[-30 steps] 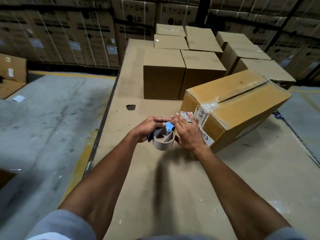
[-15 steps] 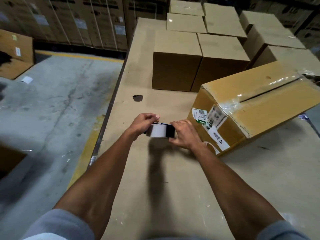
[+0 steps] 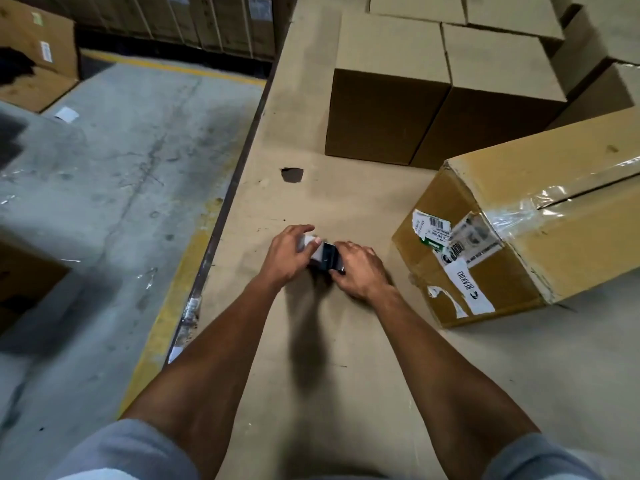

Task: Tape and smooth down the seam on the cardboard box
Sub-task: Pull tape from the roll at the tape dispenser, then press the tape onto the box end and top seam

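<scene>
A long cardboard box (image 3: 568, 237) lies at the right of the cardboard-covered table (image 3: 346, 375). Clear tape crosses its near end, its top seam shows as a dark gap, and torn labels cover its end face. Both hands hold a roll of tape (image 3: 323, 255) just above the table, left of the box. My left hand (image 3: 289, 252) grips the roll's left side. My right hand (image 3: 360, 268) grips its right side. The roll is mostly hidden between the fingers.
Closed brown boxes (image 3: 388, 109) stand in rows at the back of the table. A dark hole (image 3: 292, 174) marks the table top. The table's left edge (image 3: 221, 230) drops to a concrete floor with a yellow line. More cartons (image 3: 38, 64) stand far left.
The view has tilted down and closer. The tape roll turned from showing its open core to edge-on, and both hands closed tighter on it, slightly left of the box.
</scene>
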Tool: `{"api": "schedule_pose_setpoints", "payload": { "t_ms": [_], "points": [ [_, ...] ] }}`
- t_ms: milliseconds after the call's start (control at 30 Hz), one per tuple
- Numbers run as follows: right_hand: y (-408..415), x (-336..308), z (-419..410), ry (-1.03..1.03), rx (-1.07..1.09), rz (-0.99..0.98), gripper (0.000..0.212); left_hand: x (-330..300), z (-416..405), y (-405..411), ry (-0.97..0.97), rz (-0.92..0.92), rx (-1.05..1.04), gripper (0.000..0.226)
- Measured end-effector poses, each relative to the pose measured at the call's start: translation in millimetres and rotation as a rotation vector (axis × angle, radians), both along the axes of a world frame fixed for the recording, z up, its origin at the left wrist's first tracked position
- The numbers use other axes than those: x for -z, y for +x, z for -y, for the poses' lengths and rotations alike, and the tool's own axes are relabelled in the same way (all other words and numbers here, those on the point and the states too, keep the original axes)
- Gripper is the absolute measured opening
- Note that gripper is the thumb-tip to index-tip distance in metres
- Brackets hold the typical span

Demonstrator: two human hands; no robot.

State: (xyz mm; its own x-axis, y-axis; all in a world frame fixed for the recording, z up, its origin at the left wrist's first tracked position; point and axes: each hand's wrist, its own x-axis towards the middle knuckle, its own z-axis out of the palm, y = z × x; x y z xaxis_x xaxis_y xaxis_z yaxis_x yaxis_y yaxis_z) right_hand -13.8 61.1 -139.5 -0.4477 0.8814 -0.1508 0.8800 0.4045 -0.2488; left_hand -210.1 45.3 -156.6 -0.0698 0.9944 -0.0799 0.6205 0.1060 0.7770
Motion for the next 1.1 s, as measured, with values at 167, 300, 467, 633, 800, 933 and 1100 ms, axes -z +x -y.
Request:
{"api": "schedule_pose_setpoints", "payload": {
  "t_ms": [167, 300, 467, 633, 800, 933, 1100],
  "points": [
    [6, -7, 3, 0.009, 0.008, 0.011, 0.066, -2, 1, 7, 0.047, -0.076, 0.042, 0.048],
    [28, -37, 8, 0.135, 0.046, 0.042, 0.074, -27, 3, 31, 0.120, -0.140, -0.003, 0.051],
    [27, -71, 7, 0.339, 0.117, 0.032, 0.058, -43, -2, 55, 0.198, -0.144, -0.007, 0.047],
    [59, -133, 22, 0.608, 0.257, -0.010, 0.046, -85, -4, 107, 0.315, -0.046, 0.107, 0.044],
    [104, -174, 42, 0.773, 0.422, 0.053, 0.039, -119, -10, 144, 0.425, -0.081, 0.245, 0.050],
    [131, -186, 53, 0.742, 0.567, 0.086, 0.047, -144, -25, 166, 0.515, -0.158, 0.353, 0.058],
    [150, -181, 59, 0.540, 0.703, 0.114, 0.059, -164, -47, 183, 0.573, -0.344, 0.577, 0.058]
  ]
}}
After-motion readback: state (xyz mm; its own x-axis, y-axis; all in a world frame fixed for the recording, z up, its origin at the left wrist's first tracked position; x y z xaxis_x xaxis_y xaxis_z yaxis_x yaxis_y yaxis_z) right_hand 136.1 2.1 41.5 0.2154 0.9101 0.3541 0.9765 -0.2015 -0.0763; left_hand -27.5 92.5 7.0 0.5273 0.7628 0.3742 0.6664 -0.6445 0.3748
